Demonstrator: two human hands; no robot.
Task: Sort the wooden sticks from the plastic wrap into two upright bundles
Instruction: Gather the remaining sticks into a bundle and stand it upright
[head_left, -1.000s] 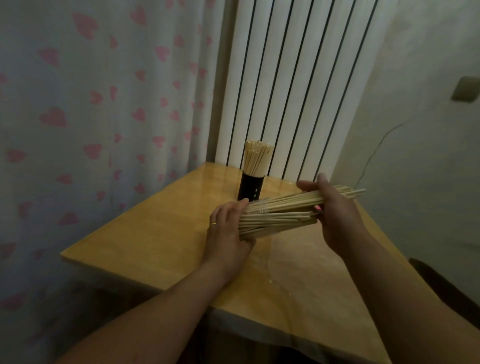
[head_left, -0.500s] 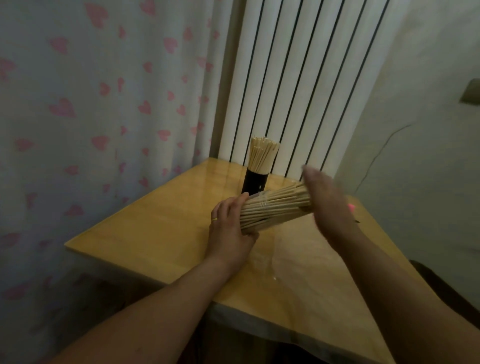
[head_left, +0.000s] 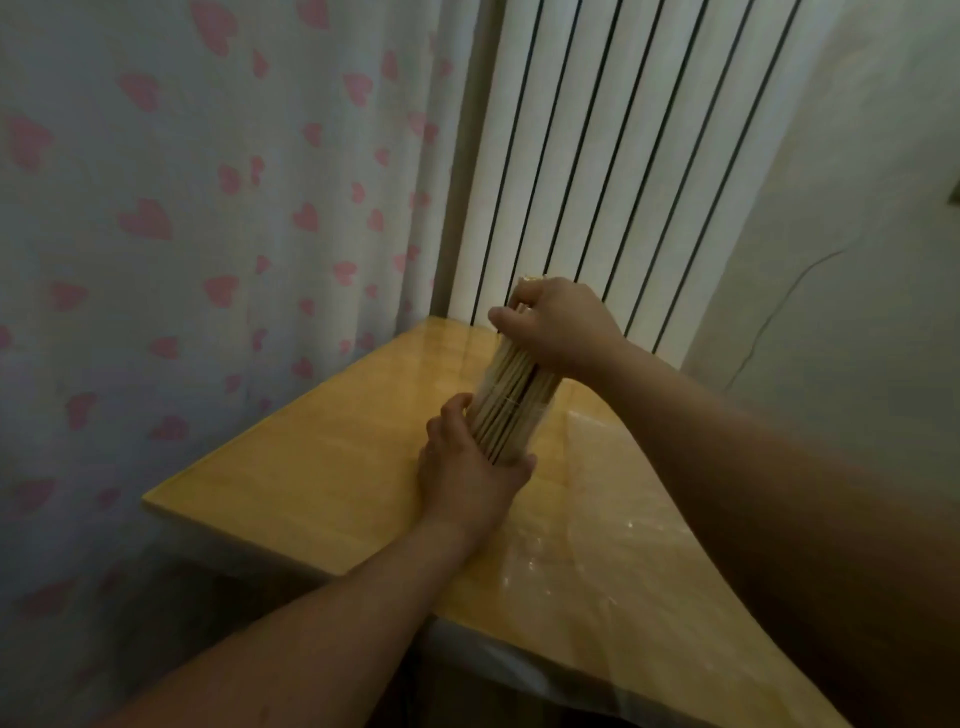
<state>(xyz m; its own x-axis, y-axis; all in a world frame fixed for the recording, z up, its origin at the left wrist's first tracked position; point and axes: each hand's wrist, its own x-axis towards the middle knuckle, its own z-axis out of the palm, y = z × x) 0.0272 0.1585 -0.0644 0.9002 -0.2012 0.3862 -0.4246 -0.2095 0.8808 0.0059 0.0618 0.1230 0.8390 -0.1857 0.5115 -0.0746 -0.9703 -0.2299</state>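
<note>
The pale wooden stick bundle (head_left: 511, 410) has swung from sideways to nearly upright over the yellow wooden table (head_left: 311, 467). The left hand (head_left: 472, 467) grips its base and the right hand (head_left: 558, 327) clasps its top, likely squaring one bundle.

The left hand (head_left: 462, 478) covers the lower ends of the sticks (head_left: 511, 400), so whether they touch the surface (head_left: 322, 467) cannot be told. The right hand (head_left: 556, 327) hides their upper ends, save a few tips above its knuckles. The plastic wrap (head_left: 541, 418) shows only as a faint film just above the left hand; how far round it goes is unclear. The right forearm (head_left: 727, 441) hides part of the surface below that hand, and a wall fitting (head_left: 955, 196) far to its right is cut by the edge
</note>
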